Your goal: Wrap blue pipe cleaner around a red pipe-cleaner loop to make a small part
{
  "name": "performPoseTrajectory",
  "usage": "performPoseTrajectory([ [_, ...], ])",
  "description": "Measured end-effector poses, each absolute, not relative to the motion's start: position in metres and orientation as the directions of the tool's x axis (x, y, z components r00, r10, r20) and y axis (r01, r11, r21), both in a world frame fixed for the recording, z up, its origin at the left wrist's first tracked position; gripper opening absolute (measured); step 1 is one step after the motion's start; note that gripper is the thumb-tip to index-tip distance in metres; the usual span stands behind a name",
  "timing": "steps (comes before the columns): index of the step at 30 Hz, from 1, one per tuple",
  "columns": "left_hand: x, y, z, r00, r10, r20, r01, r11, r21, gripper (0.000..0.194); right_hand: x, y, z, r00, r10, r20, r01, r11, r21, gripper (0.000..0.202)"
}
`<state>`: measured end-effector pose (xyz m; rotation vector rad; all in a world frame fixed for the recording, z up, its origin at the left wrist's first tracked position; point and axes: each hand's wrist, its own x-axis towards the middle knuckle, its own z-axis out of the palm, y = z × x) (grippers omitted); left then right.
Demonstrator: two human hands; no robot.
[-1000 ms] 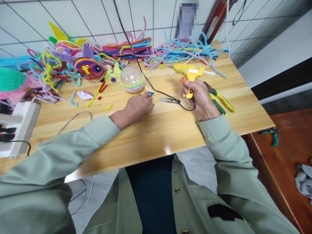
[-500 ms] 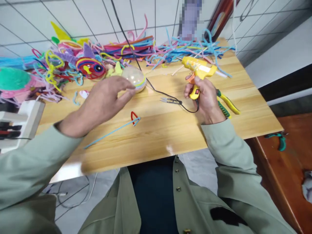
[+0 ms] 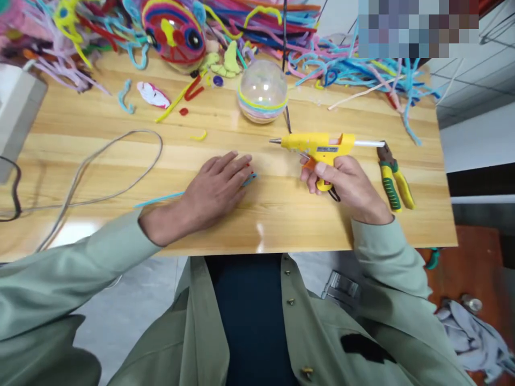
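Observation:
My right hand (image 3: 348,185) is wrapped round the handle of a yellow glue gun (image 3: 316,147), whose metal nozzle points left and a white glue stick comes out of its back. My left hand (image 3: 215,190) lies palm down over a blue pipe cleaner (image 3: 161,199), fingers stretched out side by side. A bit of red and the blue end show by its fingertips. Beyond the hands stands a clear ball (image 3: 263,88) with yellow, blue and pink bands around it.
Pliers (image 3: 396,182) with yellow-green handles lie right of the glue gun. Along the back are a decorated red ball (image 3: 175,35) and heaped pipe cleaners (image 3: 341,69). A grey cable (image 3: 116,140) loops at left by a white power strip (image 3: 20,107). Small coloured pieces lie scattered.
My left hand has moved from beside the clear ball down onto the blue pipe cleaner. The glue gun has turned, its nozzle now pointing left. The view has shifted.

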<state>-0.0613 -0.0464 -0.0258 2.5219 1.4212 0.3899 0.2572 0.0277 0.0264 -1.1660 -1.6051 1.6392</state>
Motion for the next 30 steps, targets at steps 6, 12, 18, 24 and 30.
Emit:
performPoseTrajectory([
  [6, -0.064, -0.033, -0.030, 0.507, 0.856, 0.103, 0.737, -0.493, 0.462, 0.042, 0.268, 0.026, 0.032, -0.513, 0.831, -0.215, 0.357, -0.022, -0.934, 0.053],
  [12, -0.060, -0.028, -0.022, 0.455, 0.889, 0.052, 0.733, -0.407, 0.544, 0.040, 0.269, 0.020, 0.036, -0.534, 0.796, -0.285, 0.425, -0.039, -0.904, 0.040],
  [18, -0.059, -0.026, -0.025, 0.427, 0.903, 0.040, 0.738, -0.374, 0.562, 0.039, 0.273, 0.016, 0.037, -0.545, 0.781, -0.305, 0.461, -0.025, -0.887, 0.037],
  [24, -0.060, -0.030, -0.026, 0.444, 0.894, 0.059, 0.737, -0.402, 0.543, 0.038, 0.269, 0.017, 0.031, -0.565, 0.751, -0.341, 0.463, -0.054, -0.885, 0.040],
  [30, -0.058, -0.033, -0.027, 0.469, 0.879, 0.090, 0.714, -0.437, 0.547, 0.034, 0.269, 0.018, 0.029, -0.584, 0.734, -0.347, 0.509, -0.002, -0.861, 0.035],
])
